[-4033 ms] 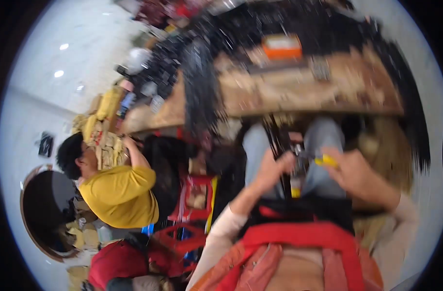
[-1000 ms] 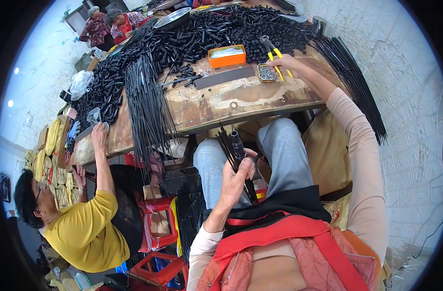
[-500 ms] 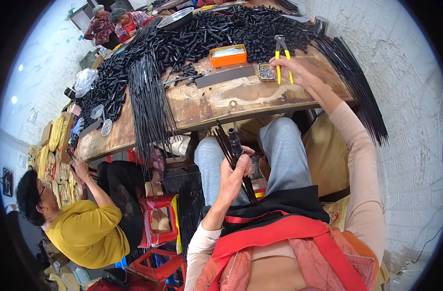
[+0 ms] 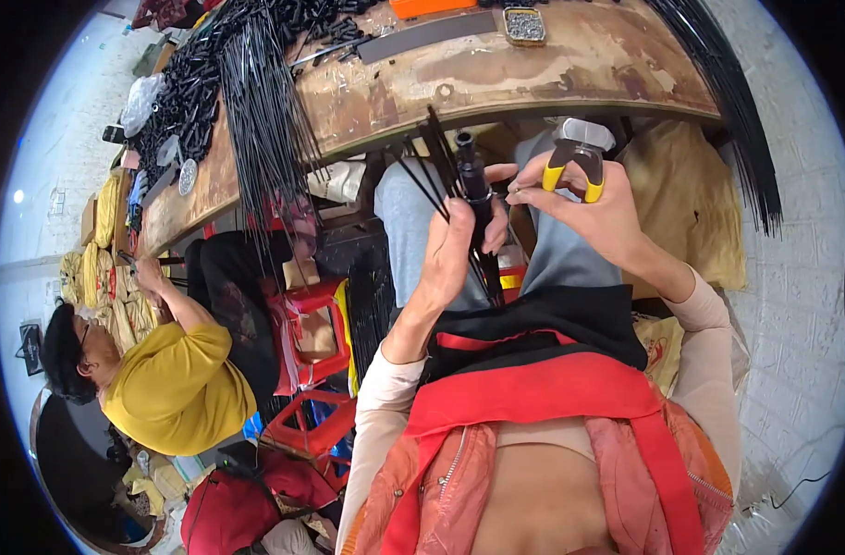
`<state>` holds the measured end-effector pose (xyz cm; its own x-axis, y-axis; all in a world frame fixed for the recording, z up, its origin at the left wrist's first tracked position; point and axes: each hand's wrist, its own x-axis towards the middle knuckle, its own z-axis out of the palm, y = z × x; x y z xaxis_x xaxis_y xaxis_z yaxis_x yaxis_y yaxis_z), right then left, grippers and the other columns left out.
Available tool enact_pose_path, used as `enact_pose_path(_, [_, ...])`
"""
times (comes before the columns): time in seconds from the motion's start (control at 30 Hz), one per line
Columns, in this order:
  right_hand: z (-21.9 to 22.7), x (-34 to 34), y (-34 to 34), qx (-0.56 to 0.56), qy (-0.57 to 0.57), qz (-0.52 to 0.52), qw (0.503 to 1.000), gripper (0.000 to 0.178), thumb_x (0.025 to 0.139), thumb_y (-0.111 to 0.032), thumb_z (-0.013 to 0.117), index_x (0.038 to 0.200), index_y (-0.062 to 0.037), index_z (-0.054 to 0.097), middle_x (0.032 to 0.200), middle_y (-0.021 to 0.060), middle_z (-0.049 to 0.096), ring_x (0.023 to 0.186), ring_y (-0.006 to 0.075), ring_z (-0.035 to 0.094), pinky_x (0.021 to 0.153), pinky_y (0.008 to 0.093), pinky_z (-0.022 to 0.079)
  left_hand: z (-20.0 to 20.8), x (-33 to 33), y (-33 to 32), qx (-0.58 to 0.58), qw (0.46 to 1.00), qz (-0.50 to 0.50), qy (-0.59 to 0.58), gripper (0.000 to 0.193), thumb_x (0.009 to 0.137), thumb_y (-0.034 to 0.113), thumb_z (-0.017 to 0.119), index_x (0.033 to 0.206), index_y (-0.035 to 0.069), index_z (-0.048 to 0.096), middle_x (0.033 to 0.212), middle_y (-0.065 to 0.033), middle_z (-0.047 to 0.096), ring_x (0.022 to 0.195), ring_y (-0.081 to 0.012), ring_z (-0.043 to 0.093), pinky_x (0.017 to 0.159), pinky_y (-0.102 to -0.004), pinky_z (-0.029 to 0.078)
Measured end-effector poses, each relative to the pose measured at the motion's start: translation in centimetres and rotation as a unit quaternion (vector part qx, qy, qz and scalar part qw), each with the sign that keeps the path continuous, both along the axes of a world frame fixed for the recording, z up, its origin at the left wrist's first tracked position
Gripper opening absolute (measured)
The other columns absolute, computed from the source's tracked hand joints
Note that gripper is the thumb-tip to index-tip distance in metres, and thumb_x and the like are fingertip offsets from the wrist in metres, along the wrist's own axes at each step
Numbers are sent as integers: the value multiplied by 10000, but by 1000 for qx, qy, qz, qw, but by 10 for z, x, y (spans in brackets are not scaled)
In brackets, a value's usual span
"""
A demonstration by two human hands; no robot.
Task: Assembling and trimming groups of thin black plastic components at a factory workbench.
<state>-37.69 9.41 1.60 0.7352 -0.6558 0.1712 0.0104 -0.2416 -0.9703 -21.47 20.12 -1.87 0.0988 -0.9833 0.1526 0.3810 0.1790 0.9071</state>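
Over my lap, my left hand [image 4: 448,242] is closed around a black tubular part [image 4: 470,166] and several thin black rods [image 4: 426,188], all pointing up toward the table. My right hand [image 4: 603,215] is just right of it, with yellow-handled pliers [image 4: 554,176] held across the palm, jaws upward. Its thumb and forefinger are pinched together close to the tube. Something tiny seems to be between those fingertips, too small to name. A square tin of small metal pieces [image 4: 524,28] stands on the table beyond my right hand.
Across my front runs the wooden table [image 4: 404,104]. Long black rods [image 4: 256,120] hang over its edge at left, with another bundle [image 4: 732,116] at right. Black parts [image 4: 196,125] are heaped at far left. A person in a yellow top [image 4: 177,388] sits at my left, beside red stools [image 4: 316,333].
My right hand has come down from the tin to beside the tube, carrying the pliers. The view has tipped lower, and my left hand keeps its hold on the tube and rods.
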Motion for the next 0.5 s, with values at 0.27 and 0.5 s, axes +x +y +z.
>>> enact_pose_path(0.27, [3,12,18,161,-66,16,985,129,876,-13,657,990,30,614,916,92,657,809,134,635,740,271,513,0,2,12,10,999,26,-34,800,953,641,327,1295,-75,420,704,-2,423,585,-88,385,561,-249,357])
enact_pose_path(0.5, [-12,21,20,215,-98,23,971,142,877,-76,671,976,6,609,843,57,633,749,132,626,682,262,490,-2,9,16,0,1000,25,2,750,974,593,363,1329,-66,421,690,14,444,589,-65,396,550,-228,348])
